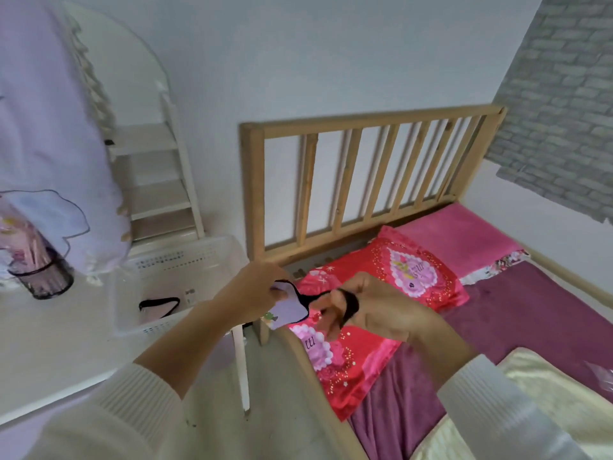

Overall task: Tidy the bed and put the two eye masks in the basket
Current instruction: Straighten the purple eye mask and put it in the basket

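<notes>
Progress: one eye mask (159, 305) already lies in the white basket (212, 250), left of centre in the frame; the second eye mask (288, 305) is in the hands, not yet over the basket.
Left to do: by my judgement, carry the second mask left into the basket; the bed looks largely tidied.
Bed: red pillows (391, 280) lie by the wooden headboard (365, 124) at centre right, on a purple sheet (530, 313); a cream quilt (537, 393) sits at lower right.
Left hand (255, 290): grip pinched on the upper edge of the pale second mask, at frame centre.
Right hand (374, 310): fingers curled round the mask's black strap (348, 303), grip closed on it, though motion blur hides detail.
Mask position: held in the air between the hands, above the bed's near corner, just right of the basket.
</notes>
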`<state>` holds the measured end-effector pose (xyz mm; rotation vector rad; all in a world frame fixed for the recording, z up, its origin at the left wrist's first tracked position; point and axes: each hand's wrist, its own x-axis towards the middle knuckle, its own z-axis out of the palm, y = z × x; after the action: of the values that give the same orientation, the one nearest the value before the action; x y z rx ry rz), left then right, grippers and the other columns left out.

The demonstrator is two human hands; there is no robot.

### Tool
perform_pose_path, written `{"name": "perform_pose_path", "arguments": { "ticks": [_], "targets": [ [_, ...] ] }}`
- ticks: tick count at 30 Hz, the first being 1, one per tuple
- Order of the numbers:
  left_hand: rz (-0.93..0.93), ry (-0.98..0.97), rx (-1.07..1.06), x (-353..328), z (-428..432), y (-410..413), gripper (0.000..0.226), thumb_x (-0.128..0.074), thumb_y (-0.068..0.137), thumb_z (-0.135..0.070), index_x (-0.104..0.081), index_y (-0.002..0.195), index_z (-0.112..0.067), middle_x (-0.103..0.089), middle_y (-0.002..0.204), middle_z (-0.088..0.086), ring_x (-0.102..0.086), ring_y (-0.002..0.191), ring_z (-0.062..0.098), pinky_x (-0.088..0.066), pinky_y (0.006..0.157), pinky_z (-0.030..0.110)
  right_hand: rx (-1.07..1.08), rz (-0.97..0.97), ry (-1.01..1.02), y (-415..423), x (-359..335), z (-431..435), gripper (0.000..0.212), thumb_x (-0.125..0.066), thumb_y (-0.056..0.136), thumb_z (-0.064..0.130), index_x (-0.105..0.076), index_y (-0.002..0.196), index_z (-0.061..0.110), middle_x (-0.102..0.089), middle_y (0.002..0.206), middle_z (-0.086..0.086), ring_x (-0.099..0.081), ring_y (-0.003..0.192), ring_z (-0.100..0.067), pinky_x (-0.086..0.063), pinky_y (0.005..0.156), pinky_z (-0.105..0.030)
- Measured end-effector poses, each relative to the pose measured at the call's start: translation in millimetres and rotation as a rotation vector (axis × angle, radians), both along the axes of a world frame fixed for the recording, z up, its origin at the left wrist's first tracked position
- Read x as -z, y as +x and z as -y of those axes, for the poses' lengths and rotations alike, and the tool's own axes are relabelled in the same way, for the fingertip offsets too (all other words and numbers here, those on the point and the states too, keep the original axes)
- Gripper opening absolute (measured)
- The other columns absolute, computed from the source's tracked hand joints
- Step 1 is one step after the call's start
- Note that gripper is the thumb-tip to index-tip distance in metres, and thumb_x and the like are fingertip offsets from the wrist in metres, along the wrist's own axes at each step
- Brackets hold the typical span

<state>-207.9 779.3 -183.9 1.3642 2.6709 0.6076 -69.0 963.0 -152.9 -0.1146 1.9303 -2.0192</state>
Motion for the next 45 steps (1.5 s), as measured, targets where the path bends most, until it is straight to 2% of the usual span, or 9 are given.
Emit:
{"name": "perform_pose_path", "arguments": {
  "ticks": [2,5,8,15,19,27,32,36,45],
  "targets": [
    [0.045,0.063,0.021,2,8,1,0.024,-0.049,0.069,-0.007,-0.036,0.051,-0.016,-0.032,0.047,-0.005,-0.026,0.046,0.008,-0.024,0.048,0.022,0.359,-0.157,-0.264,-15,-4,10,0.039,-0.070,0.077,0.039,-0.073,0.105,0.013,-0.076,0.104,-0.005,-0.070,0.099,-0.020,-0.057,0.084,-0.027],
    [0.164,0.184,0.029,-2,19,-1,0.017,-0.053,0.070,-0.019,-0.050,0.056,-0.010,-0.045,0.048,0.003,-0.031,0.048,0.011,-0.028,0.049,0.025,0.681,-0.408,0.326,-31,4,20,0.029,-0.077,0.075,0.017,-0.072,0.102,0.007,-0.076,0.101,-0.004,-0.069,0.098,-0.017,-0.056,0.082,-0.032],
    [0.246,0.241,-0.004,-7,31,-7,0.014,-0.058,0.071,-0.024,-0.071,0.074,-0.019,-0.068,0.064,0.001,-0.056,0.055,0.009,-0.043,0.054,0.025,0.408,-0.374,0.830,-36,18,37,0.020,-0.077,0.071,0.019,-0.071,0.087,0.008,-0.074,0.086,-0.011,-0.067,0.077,-0.018,-0.054,0.075,-0.042],
    [0.452,0.350,-0.037,-1,57,-12,0.027,-0.066,0.077,-0.008,-0.073,0.084,-0.033,-0.074,0.079,-0.009,-0.066,0.073,0.004,-0.053,0.068,0.021,0.477,-0.343,0.829,-52,20,63,0.009,-0.070,0.070,0.014,-0.066,0.064,0.019,-0.064,0.066,0.007,-0.052,0.062,-0.006,-0.048,0.071,-0.040],
    [0.359,0.546,-0.250,4,66,-10,0.021,-0.070,0.074,-0.016,-0.074,0.085,-0.033,-0.070,0.095,-0.012,-0.056,0.098,0.006,-0.039,0.082,0.020,0.522,-0.377,1.037,-63,24,79,0.019,-0.067,0.067,0.017,-0.052,0.059,0.023,-0.061,0.067,0.009,-0.054,0.066,-0.009,-0.027,0.096,-0.037],
    [0.467,0.446,-0.295,9,76,-9,0.015,-0.078,0.063,-0.047,-0.077,0.065,-0.032,-0.071,0.066,-0.013,-0.054,0.062,-0.004,-0.039,0.057,0.009,0.327,-0.512,1.354,-84,31,107,0.016,-0.061,0.074,0.028,-0.048,0.068,0.023,-0.049,0.078,0.011,-0.053,0.097,-0.013,-0.001,0.109,-0.040],
    [0.403,0.373,-0.388,14,88,-22,0.009,-0.071,0.063,-0.038,-0.073,0.060,-0.030,-0.066,0.059,-0.016,-0.057,0.066,0.004,-0.043,0.070,0.026,0.322,-0.548,1.337,-100,38,127,0.014,-0.061,0.076,0.030,-0.064,0.072,0.018,-0.063,0.082,0.008,-0.053,0.095,-0.009,0.000,0.108,-0.036],
    [0.357,0.459,-0.603,18,111,-42,0.020,-0.063,0.073,-0.028,-0.064,0.055,-0.020,-0.058,0.053,-0.008,-0.053,0.058,0.014,-0.044,0.067,0.035,0.401,-0.532,1.155,-113,48,135,0.014,-0.055,0.079,0.019,-0.048,0.069,0.025,-0.053,0.057,0.010,-0.048,0.061,0.001,-0.018,0.109,-0.042],
    [0.631,0.677,-0.960,52,162,-81,0.025,-0.058,0.080,-0.024,-0.058,0.062,-0.007,-0.040,0.055,0.005,-0.035,0.054,0.020,-0.029,0.059,0.031,0.493,-0.387,0.657,-140,72,168,0.012,-0.059,0.083,0.008,-0.050,0.075,0.012,-0.052,0.067,-0.003,-0.045,0.062,-0.012,-0.036,0.059,-0.024]
  ]
}}
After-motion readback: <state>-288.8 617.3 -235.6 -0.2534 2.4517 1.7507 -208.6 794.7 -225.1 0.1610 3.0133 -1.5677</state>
